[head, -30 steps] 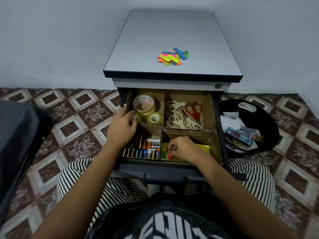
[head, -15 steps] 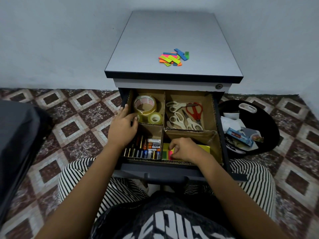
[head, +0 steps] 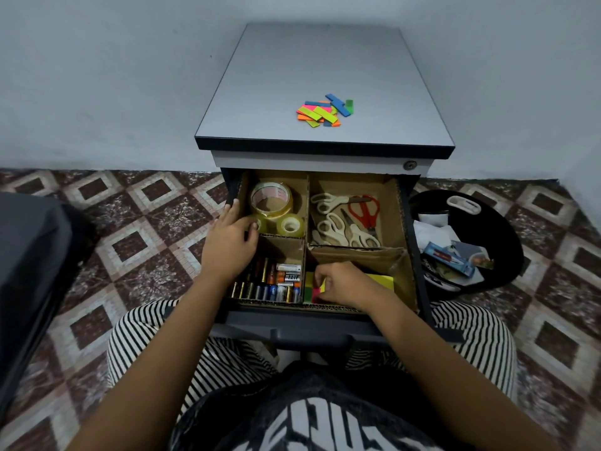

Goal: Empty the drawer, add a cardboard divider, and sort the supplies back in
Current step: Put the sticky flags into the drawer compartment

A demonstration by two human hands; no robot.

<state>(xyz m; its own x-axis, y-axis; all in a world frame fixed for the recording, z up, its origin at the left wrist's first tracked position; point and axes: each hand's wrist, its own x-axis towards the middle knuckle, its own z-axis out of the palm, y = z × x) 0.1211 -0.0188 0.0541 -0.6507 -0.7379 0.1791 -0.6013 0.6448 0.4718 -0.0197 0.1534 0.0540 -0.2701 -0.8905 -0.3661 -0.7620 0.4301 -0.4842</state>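
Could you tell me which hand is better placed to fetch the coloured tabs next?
Probably the left hand: it rests open beside the tape rolls, while the right hand is pinching sticky notes.

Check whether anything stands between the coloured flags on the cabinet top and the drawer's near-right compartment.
Only the right hand, gripping sticky notes inside that compartment; the coloured flags lie uncovered.

The light here is soft and cool, falling from above: the grey surface (head: 325,66) and the wall (head: 97,76) look pale, matte and even, while the drawer (head: 410,229) lies in mild shade under the lip of the cabinet (head: 325,159). The wide lens bows the floor tiles (head: 146,222) outward, and toward the bottom edge the shirt print (head: 309,424) turns smeared and soft.
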